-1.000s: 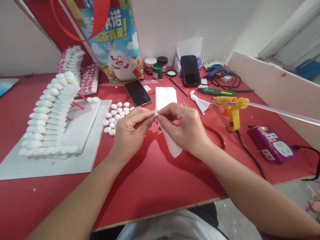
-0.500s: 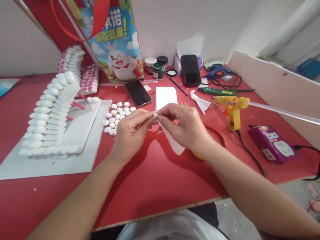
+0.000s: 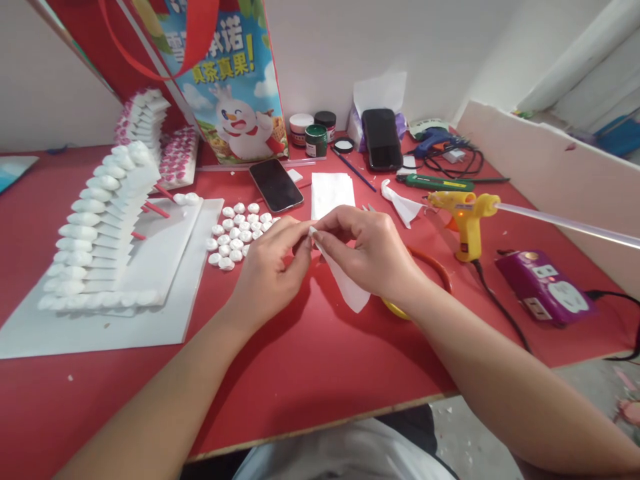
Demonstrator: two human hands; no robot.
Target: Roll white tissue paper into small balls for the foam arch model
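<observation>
while the white paper strip [image 3: 347, 283] hangs from the pinch above the middle of the red table [image 3: 320, 380], its upper end sits small and tight between the fingertips of two bare hands. the right hand [image 3: 373, 250] is nearly closed, thumb against forefinger, with hold of that end, and the loose tail trails down from under it. the left hand [image 3: 270, 263] is half curled, its forefinger reaching to the same end and its thumb a little lower; whether it truly grips the paper i cannot tell from where i stand. if i were to advise, i'd say pinch lightly, turn the end in small even moves, and let the tail hang straight so the layers don't skew; too hard a squeeze would probably flatten or tear such thin stuff

just beside the left hand lies a cluster of white paper pellets [image 3: 236, 241], some hidden behind the fingers. behind the hands are a stack of white paper [image 3: 333, 190] and a dark phone [image 3: 277, 185]. an orange handle [image 3: 440, 271] pokes out past the right wrist, and beyond it a yellow glue gun [image 3: 467, 230] stands near a purple power socket [image 3: 547, 287]. well off to the left, a curved white model [image 3: 95, 233] rests on pale boards, with a bright printed bag [image 3: 245, 127] upright behind
</observation>
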